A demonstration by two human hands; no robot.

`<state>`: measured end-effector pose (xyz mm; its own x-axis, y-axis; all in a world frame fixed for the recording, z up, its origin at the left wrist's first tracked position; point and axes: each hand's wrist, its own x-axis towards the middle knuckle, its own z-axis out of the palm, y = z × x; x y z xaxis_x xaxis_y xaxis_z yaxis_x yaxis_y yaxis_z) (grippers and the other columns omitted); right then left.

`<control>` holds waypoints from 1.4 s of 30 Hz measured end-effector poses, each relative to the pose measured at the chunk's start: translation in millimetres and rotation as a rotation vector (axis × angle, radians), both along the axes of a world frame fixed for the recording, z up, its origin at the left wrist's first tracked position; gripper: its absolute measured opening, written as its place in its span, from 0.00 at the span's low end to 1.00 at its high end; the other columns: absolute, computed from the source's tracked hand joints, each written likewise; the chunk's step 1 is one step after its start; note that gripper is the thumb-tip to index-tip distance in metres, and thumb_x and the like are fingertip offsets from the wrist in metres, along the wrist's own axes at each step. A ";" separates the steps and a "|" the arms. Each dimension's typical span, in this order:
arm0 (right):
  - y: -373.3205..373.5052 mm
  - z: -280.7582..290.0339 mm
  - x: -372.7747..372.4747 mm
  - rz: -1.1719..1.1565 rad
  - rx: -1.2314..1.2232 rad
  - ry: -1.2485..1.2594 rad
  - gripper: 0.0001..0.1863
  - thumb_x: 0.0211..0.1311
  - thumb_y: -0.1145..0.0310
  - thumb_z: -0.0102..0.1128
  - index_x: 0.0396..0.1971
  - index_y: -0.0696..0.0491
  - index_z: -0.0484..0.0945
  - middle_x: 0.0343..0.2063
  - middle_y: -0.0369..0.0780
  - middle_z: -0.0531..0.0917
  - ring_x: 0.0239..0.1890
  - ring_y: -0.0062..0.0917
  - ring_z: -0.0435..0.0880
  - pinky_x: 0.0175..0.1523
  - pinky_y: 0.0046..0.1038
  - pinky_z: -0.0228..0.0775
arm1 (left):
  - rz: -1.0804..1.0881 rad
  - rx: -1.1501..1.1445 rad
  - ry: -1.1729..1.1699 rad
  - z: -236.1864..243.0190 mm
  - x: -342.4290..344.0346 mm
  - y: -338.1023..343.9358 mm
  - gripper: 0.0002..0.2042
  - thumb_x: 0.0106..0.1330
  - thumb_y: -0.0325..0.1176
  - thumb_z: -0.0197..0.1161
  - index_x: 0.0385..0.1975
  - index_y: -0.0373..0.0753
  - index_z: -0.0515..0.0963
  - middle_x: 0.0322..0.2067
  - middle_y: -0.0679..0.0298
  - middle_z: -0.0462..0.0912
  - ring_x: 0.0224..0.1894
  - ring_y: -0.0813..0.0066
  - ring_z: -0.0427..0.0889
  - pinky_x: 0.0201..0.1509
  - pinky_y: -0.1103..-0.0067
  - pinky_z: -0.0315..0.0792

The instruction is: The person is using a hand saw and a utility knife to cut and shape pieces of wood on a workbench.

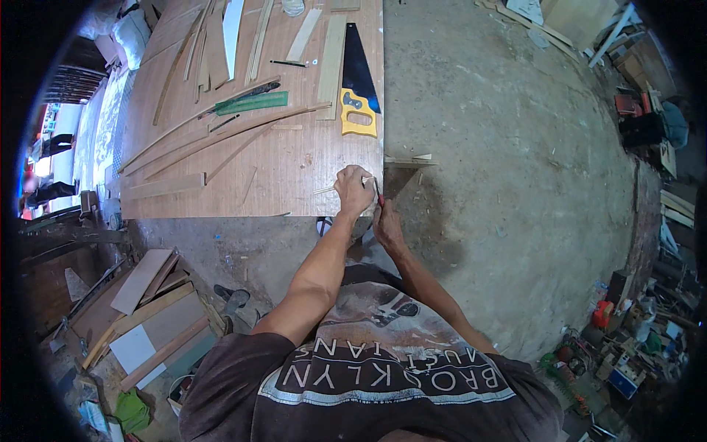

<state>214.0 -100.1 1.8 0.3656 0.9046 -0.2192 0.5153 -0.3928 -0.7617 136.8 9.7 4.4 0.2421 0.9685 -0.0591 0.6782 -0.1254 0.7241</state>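
A: In the head view, where is the work being held?

B: A small pale piece (368,179) seems to be pinched by the left hand (354,191) at the near right corner of the bench (283,169); most of it is hidden by curled fingers. A thin pale strip (324,191) is seen just left of that hand, but whether the two are joined cannot be told.

A: And the right hand (387,222)?

B: It is closed around a red-handled tool (381,200), right by the bench edge. The tool's working end is too small to be made out.

A: How is the step best done?

B: The piece should probably be backed firmly by the bench, and the tool worked in short, light strokes. The left fingertips should be kept out of its path, since the hands are set so close.

A: And the pose?

B: The left forearm (324,267) is slanted up rightward, the right forearm (434,286) up leftward, so the hands are brought together at the corner, directly before the body.
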 end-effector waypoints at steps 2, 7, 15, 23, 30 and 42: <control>0.3 -1.4 -0.5 0.016 0.041 -0.013 0.12 0.68 0.67 0.45 0.37 0.61 0.61 0.20 0.62 0.77 0.26 0.58 0.78 0.28 0.53 0.66 | 0.008 -0.033 0.028 -1.8 -1.7 0.5 0.07 0.52 0.31 0.63 0.30 0.45 0.77 0.44 0.62 0.73 0.55 0.55 0.64 0.57 0.60 0.56; -2.1 -7.9 1.5 -0.007 0.029 0.037 0.10 0.66 0.70 0.47 0.43 0.60 0.64 0.23 0.60 0.77 0.29 0.61 0.76 0.30 0.55 0.64 | 0.001 -0.034 0.017 0.4 1.1 -1.1 0.06 0.52 0.31 0.64 0.30 0.45 0.77 0.44 0.63 0.73 0.55 0.55 0.64 0.57 0.59 0.55; 9.3 2.2 -3.7 -0.031 -0.159 -0.007 0.13 0.67 0.66 0.44 0.37 0.62 0.62 0.25 0.62 0.78 0.30 0.60 0.77 0.34 0.55 0.67 | 0.001 0.020 0.036 -6.2 -2.4 -0.7 0.06 0.55 0.35 0.64 0.31 0.46 0.78 0.43 0.63 0.74 0.54 0.56 0.64 0.56 0.59 0.57; 13.4 1.6 -4.7 -0.045 -0.077 -0.097 0.15 0.67 0.65 0.42 0.39 0.65 0.64 0.26 0.64 0.77 0.33 0.61 0.78 0.35 0.56 0.68 | -0.044 0.058 -0.007 -10.1 -4.9 -1.2 0.07 0.57 0.33 0.63 0.34 0.44 0.77 0.45 0.61 0.73 0.55 0.53 0.65 0.57 0.58 0.57; 17.3 10.3 -6.4 -0.071 -0.214 -0.101 0.16 0.68 0.61 0.41 0.40 0.63 0.65 0.29 0.63 0.79 0.36 0.60 0.79 0.41 0.54 0.71 | -0.026 0.064 -0.020 -9.5 -3.0 -0.8 0.06 0.60 0.37 0.61 0.34 0.44 0.78 0.44 0.61 0.75 0.54 0.54 0.65 0.57 0.59 0.57; -0.7 3.6 8.2 -0.042 -0.166 -0.077 0.17 0.68 0.60 0.43 0.40 0.62 0.68 0.29 0.62 0.79 0.36 0.60 0.78 0.41 0.54 0.69 | -0.006 0.100 -0.004 -3.6 -1.1 2.0 0.08 0.60 0.37 0.60 0.37 0.45 0.78 0.44 0.62 0.75 0.52 0.54 0.67 0.55 0.58 0.58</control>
<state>222.2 -100.8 5.5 0.4238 0.8419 -0.3341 0.5504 -0.5323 -0.6432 135.7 11.7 0.8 0.2475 0.9681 0.0391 0.6743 -0.2010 0.7106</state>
